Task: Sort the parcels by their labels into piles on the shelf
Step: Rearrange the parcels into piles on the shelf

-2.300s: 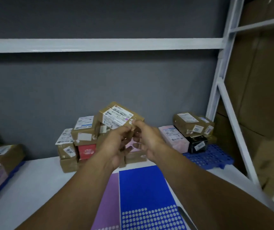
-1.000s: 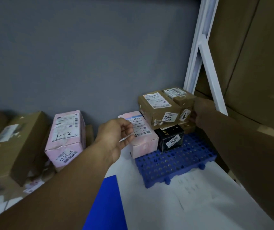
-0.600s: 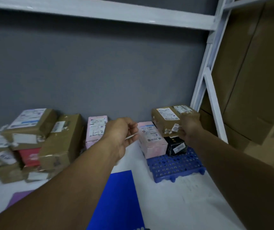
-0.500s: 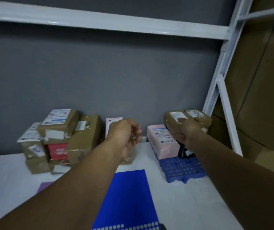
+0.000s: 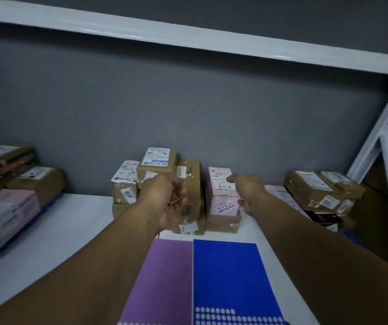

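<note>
Pink parcel [image 5: 218, 181] — right hand [image 5: 247, 192] spread near; left hand [image 5: 164, 198] pinching strip [image 5: 176, 201], perhaps.

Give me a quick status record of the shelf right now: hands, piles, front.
left hand: curled, pinches a thin strip
right hand: forefinger out toward the pink cardboard box marked 1-2; contact unclear
middle pile: brown cardboard parcels, left of that box
right pile: brown cardboard parcels, one tagged 200
front: purple sheet beside blue sheet on white shelf board
</note>
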